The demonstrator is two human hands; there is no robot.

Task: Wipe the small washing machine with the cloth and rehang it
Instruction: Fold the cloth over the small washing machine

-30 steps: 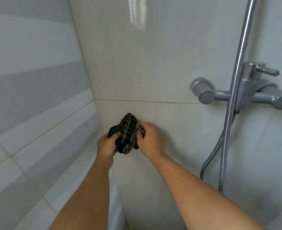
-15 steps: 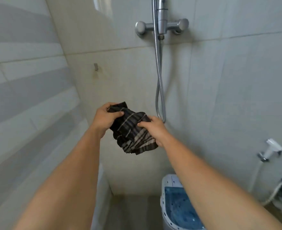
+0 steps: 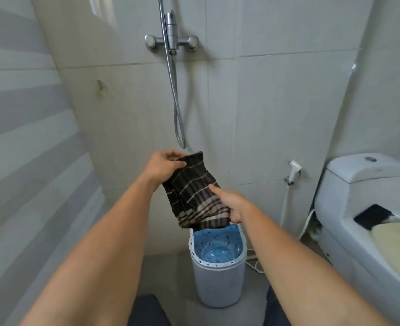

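Note:
A dark cloth [image 3: 194,191] with pale stripes hangs in the air between my hands. My left hand [image 3: 163,165] pinches its upper corner. My right hand [image 3: 229,203] grips its lower right edge. Directly below stands the small washing machine [image 3: 217,276], a grey tub with a white speckled rim and an open blue drum. The cloth's bottom edge overlaps the tub's far rim in the view. A small wall hook [image 3: 99,85] with a rusty stain sits bare on the tiles at upper left.
A shower mixer [image 3: 171,41] and its metal hose [image 3: 179,114] hang on the back wall. A white toilet [image 3: 359,208] fills the right side, with a bidet sprayer [image 3: 293,172] beside it. A white cable [image 3: 255,264] lies on the grey floor by the tub.
The view has tilted down from the wall to the floor. The cloth came off the wall hook, moved lower and unfolded between my hands above the washing machine.

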